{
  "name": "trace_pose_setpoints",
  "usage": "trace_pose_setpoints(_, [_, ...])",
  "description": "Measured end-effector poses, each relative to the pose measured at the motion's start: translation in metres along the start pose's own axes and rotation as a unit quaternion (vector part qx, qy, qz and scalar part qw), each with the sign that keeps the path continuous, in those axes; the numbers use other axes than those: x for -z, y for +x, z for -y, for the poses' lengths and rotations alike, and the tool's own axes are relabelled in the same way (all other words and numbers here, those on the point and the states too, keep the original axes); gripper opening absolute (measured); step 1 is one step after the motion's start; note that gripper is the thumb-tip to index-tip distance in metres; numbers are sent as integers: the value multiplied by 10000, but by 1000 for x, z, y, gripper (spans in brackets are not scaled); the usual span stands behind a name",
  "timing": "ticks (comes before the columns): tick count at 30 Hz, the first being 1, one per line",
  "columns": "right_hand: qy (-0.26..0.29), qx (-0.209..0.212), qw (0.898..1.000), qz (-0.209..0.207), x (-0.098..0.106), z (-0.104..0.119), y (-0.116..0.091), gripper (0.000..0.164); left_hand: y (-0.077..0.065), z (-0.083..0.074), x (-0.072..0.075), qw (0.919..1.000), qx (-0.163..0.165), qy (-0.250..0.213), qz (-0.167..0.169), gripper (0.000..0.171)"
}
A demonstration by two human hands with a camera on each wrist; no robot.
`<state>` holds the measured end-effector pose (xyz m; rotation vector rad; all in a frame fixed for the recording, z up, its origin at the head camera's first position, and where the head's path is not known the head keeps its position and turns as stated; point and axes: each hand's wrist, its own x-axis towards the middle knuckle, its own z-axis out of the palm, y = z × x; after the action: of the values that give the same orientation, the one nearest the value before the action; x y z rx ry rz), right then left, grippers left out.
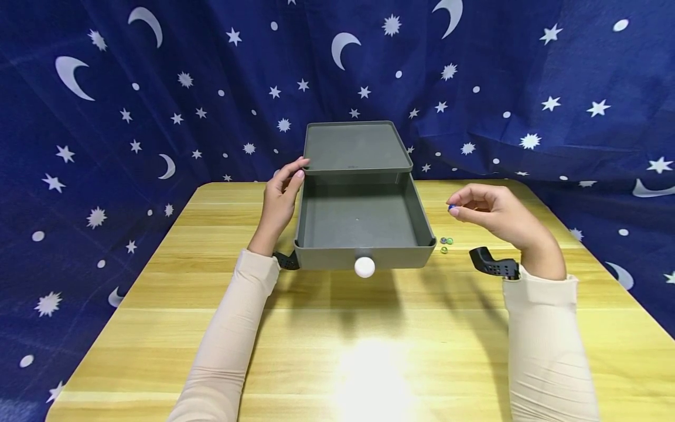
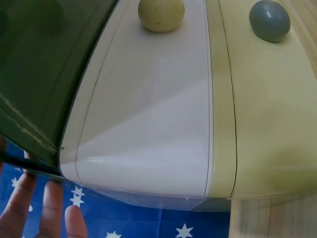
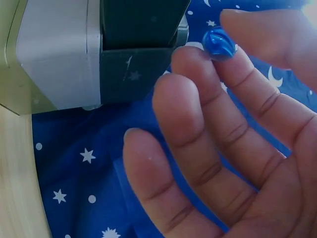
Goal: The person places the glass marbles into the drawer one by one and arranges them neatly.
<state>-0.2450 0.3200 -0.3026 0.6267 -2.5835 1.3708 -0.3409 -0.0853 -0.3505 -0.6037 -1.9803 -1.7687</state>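
On the table stands a small chest of drawers, its grey-green top drawer (image 1: 364, 258) pulled out toward me. The drawer has a white knob (image 1: 365, 267), and its floor is bare. My left hand (image 1: 279, 196) touches the left front corner of the chest's top (image 1: 358, 149) with extended fingers. In the left wrist view its fingers (image 2: 52, 208) lie beside that edge. To the right of the drawer, my right hand (image 1: 495, 211) pinches a blue glass marble (image 3: 219, 43) between thumb and fingertips above the table. Below it, several small greenish marbles (image 1: 444, 250) lie beside the drawer.
Beneath the grey drawer, a white drawer (image 2: 148, 99) with a yellow knob and a yellow drawer (image 2: 272, 114) with a grey knob are closed. Black camera mounts (image 1: 493, 264) sit at the wrists. A blue star-and-moon cloth (image 1: 263, 70) hangs behind the wooden table (image 1: 184, 293).
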Motion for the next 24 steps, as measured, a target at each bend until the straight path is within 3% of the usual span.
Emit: trace_pose_setpoints(24, [611, 784, 9940, -452, -28, 28, 4, 18, 0, 1, 1, 10000, 89, -39, -2, 34])
